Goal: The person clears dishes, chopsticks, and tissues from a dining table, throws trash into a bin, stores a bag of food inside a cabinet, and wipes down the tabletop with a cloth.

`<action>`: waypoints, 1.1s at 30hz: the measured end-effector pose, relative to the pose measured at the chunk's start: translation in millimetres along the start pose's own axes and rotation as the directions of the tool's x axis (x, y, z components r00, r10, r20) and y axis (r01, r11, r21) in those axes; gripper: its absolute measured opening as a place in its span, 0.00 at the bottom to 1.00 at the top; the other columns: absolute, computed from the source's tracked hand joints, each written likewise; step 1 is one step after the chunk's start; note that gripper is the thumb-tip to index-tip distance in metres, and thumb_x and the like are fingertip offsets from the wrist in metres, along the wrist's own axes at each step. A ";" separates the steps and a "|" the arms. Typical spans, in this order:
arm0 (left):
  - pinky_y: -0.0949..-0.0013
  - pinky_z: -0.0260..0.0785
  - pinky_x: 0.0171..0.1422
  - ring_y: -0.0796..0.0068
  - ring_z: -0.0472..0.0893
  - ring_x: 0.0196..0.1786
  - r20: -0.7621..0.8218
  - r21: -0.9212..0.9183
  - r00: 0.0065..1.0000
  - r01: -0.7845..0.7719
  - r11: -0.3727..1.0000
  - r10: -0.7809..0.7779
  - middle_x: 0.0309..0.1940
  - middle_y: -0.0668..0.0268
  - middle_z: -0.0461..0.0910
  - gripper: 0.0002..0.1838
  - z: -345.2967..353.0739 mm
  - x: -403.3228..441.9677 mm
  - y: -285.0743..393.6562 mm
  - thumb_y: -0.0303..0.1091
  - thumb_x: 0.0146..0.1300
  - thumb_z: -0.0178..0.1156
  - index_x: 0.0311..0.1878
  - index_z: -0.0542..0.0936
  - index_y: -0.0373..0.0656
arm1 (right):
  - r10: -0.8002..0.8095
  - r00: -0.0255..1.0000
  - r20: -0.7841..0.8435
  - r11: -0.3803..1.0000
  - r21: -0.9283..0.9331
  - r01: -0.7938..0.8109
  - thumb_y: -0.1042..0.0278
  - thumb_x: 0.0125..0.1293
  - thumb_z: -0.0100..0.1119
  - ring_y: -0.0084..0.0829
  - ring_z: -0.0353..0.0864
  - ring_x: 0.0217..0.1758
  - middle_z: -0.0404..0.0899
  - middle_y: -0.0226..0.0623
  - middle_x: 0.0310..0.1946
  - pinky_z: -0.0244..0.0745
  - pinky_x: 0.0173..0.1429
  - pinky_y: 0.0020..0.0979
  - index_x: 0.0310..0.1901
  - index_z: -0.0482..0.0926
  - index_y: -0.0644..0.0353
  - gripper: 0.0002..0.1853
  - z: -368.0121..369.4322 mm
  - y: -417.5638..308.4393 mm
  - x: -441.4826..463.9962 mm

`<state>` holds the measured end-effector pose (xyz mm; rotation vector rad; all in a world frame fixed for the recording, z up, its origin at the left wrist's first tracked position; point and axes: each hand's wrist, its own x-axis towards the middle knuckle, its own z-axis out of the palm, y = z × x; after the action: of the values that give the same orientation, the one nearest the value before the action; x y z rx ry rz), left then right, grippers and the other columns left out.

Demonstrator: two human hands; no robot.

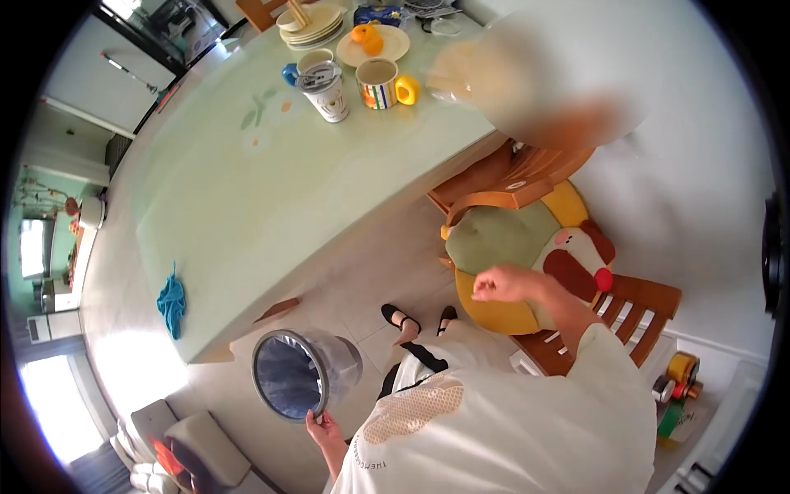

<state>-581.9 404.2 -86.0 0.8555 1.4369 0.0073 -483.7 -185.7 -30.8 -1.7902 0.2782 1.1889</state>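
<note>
My left hand [325,428] grips the grey rim of a trash can [350,362] lined with a bag; the can is tilted with its mouth toward me. My right hand [498,284] is in the air over a chair cushion [502,235] with a cartoon dog face. Its fingers are curled in, and nothing shows in them. On the table [247,214] stand a paper cup [327,95] with things stuffed in its top and a striped mug [378,85] with a yellow handle.
Behind the cups are a plate [397,45] with oranges and a stack of plates [317,37]. A blue cloth [171,306] lies at the table's near left corner. The wooden chair [539,177] stands close on my right, beside a shelf with tape rolls [681,368].
</note>
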 end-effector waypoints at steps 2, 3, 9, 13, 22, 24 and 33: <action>0.73 0.77 0.29 0.69 0.79 0.25 0.035 0.032 0.998 0.043 0.999 -0.045 0.26 0.62 0.79 0.04 6.8 8.9 7.3 0.31 0.61 0.57 0.33 0.75 0.41 | -0.167 0.981 -0.093 0.945 0.268 0.187 0.59 0.63 0.58 0.21 0.79 0.37 0.79 0.29 0.31 0.73 0.43 0.26 0.41 0.77 0.59 0.12 -35.0 -32.5 -13.8; 0.73 0.77 0.30 0.70 0.79 0.26 0.051 0.037 0.997 0.055 0.998 -0.056 0.27 0.62 0.79 0.05 10.2 16.2 9.4 0.31 0.61 0.57 0.34 0.75 0.41 | -0.229 0.957 -0.177 0.884 0.374 0.280 0.57 0.64 0.58 0.19 0.78 0.35 0.78 0.26 0.30 0.73 0.42 0.25 0.42 0.76 0.59 0.14 -51.3 -39.8 -15.4; 0.74 0.77 0.35 0.72 0.80 0.30 0.074 0.073 0.997 0.006 0.997 -0.012 0.29 0.65 0.79 0.05 19.0 32.0 16.2 0.31 0.61 0.57 0.36 0.75 0.41 | 0.093 0.674 -0.733 0.838 0.423 0.345 0.60 0.64 0.55 0.21 0.78 0.37 0.79 0.33 0.35 0.75 0.35 0.23 0.47 0.75 0.60 0.15 -183.5 -4.3 25.7; 0.74 0.76 0.36 0.73 0.80 0.33 0.080 0.017 0.994 -0.077 0.997 0.075 0.31 0.66 0.79 0.06 45.5 -2.9 12.2 0.31 0.60 0.59 0.37 0.75 0.41 | 0.207 0.524 -0.826 0.912 0.357 0.203 0.54 0.61 0.58 0.24 0.76 0.43 0.78 0.31 0.42 0.73 0.42 0.27 0.54 0.73 0.56 0.22 -257.9 51.8 69.7; 0.73 0.79 0.34 0.72 0.79 0.31 -0.227 -0.093 0.966 -0.148 0.985 0.124 0.30 0.65 0.78 0.06 16.1 -7.5 -28.3 0.31 0.57 0.61 0.33 0.75 0.41 | 0.454 0.421 -0.785 0.870 0.493 -0.020 0.40 0.45 0.70 0.37 0.59 0.66 0.62 0.37 0.64 0.55 0.65 0.50 0.65 0.63 0.59 0.49 -397.7 182.9 175.1; 0.73 0.79 0.34 0.71 0.79 0.30 -0.295 -0.134 0.949 -0.154 0.979 0.109 0.30 0.65 0.77 0.06 8.4 -4.5 -36.0 0.31 0.58 0.61 0.33 0.75 0.41 | 0.311 0.405 -0.860 0.911 0.392 0.131 0.47 0.46 0.71 0.34 0.65 0.63 0.67 0.38 0.62 0.61 0.63 0.40 0.63 0.65 0.65 0.45 -404.3 200.1 189.7; 0.72 0.79 0.35 0.69 0.79 0.31 -0.416 -0.250 0.909 -0.097 0.963 -0.017 0.32 0.64 0.76 0.06 -52.4 89.6 -72.8 0.29 0.59 0.59 0.35 0.73 0.40 | 0.235 -0.401 -0.885 0.810 0.407 -0.422 0.26 0.29 0.70 0.52 0.66 0.58 0.63 0.59 0.56 0.67 0.60 0.48 0.65 0.58 0.64 0.64 -445.6 180.1 160.0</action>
<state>-645.0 422.6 -194.4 0.6828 1.7671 0.4304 -246.6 -589.7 -223.7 -2.4541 1.9744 -0.5033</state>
